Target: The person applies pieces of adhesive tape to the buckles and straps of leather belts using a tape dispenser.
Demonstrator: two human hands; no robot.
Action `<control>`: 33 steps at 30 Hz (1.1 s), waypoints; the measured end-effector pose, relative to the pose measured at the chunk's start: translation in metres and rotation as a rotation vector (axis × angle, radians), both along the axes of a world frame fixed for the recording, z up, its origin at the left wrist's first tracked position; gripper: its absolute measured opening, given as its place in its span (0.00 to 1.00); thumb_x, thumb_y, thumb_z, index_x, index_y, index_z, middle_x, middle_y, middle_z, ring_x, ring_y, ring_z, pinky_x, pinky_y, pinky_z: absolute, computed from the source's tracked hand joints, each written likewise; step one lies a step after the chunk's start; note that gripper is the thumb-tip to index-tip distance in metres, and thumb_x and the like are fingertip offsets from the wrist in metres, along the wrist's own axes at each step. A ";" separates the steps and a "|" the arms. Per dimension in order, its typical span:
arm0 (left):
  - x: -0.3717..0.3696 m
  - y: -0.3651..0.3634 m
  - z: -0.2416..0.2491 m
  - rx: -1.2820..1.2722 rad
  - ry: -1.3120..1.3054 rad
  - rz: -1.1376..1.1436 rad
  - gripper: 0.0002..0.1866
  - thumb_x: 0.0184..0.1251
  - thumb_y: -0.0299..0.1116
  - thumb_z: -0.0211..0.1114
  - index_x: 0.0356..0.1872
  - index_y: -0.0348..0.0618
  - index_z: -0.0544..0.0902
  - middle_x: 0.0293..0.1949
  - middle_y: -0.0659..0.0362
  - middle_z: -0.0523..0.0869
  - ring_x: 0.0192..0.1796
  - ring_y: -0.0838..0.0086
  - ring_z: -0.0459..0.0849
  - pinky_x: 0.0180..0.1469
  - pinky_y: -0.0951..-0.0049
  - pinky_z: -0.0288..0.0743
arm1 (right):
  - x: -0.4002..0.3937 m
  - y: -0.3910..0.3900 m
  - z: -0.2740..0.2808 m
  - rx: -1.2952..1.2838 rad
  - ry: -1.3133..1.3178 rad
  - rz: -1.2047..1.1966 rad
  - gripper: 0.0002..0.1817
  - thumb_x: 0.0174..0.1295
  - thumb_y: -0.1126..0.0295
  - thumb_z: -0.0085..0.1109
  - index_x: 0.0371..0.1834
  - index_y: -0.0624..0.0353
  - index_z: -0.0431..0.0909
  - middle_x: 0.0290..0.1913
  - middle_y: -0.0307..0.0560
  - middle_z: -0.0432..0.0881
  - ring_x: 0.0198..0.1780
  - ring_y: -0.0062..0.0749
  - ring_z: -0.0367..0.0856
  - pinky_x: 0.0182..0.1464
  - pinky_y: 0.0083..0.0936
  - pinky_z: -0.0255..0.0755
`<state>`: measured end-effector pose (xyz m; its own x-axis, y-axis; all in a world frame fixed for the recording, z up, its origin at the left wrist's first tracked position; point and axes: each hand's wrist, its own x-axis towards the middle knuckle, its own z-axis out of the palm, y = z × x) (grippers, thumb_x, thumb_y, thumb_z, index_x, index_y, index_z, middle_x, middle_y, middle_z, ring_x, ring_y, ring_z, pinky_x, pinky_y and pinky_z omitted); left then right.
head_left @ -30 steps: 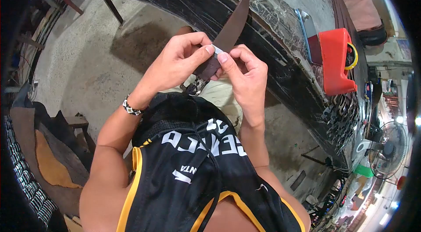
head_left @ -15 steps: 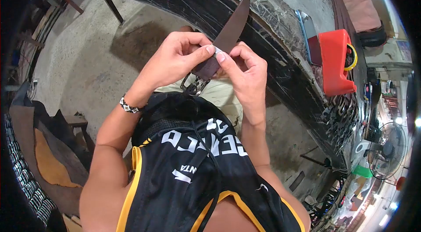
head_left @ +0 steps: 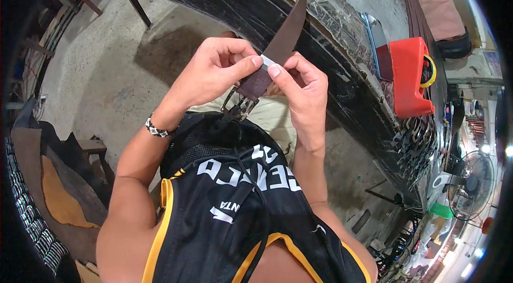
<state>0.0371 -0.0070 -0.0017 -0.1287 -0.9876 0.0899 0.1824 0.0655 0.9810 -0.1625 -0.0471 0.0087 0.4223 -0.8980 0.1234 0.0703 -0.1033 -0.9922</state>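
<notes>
A dark brown leather belt [head_left: 287, 32] runs from the workbench down to my hands, just above my lap. Across it sits a flat silver metal loop [head_left: 266, 62]. A metal buckle [head_left: 239, 105] hangs at the belt's near end. My left hand [head_left: 214, 74] is closed on the belt's left edge, its thumb pressing the loop. From the other side my right hand [head_left: 305, 89] pinches the belt, the thumb on the loop's right end and the fingers curled behind. The undersides of the belt and loop are hidden.
The black-edged workbench [head_left: 342, 69] runs diagonally at the right. On it are a red holder [head_left: 409, 77] with a yellow tape roll, a phone-like flat object [head_left: 376, 42] and many metal buckles [head_left: 414, 141]. Leather pieces [head_left: 61, 192] lie at the left; a fan [head_left: 471, 184] stands far right.
My right thumb has shifted slightly right and down, showing more of the silver loop. The buckle end has swung a little to the right and is more visible. My left hand has barely moved.
</notes>
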 end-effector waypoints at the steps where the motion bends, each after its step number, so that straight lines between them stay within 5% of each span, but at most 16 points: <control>1: 0.001 0.000 0.001 -0.003 -0.015 0.001 0.12 0.76 0.36 0.68 0.37 0.36 0.87 0.29 0.71 0.83 0.31 0.90 0.75 0.31 0.84 0.68 | 0.000 0.000 -0.001 0.000 0.000 0.004 0.10 0.67 0.72 0.71 0.32 0.66 0.81 0.34 0.31 0.76 0.32 0.08 0.69 0.32 0.12 0.60; 33: 0.000 0.001 0.004 0.000 -0.072 0.016 0.09 0.75 0.31 0.68 0.36 0.34 0.85 0.30 0.69 0.84 0.32 0.90 0.78 0.32 0.84 0.71 | 0.005 -0.002 0.000 -0.048 0.054 -0.005 0.10 0.65 0.73 0.71 0.29 0.67 0.82 0.32 0.32 0.77 0.32 0.10 0.68 0.32 0.14 0.59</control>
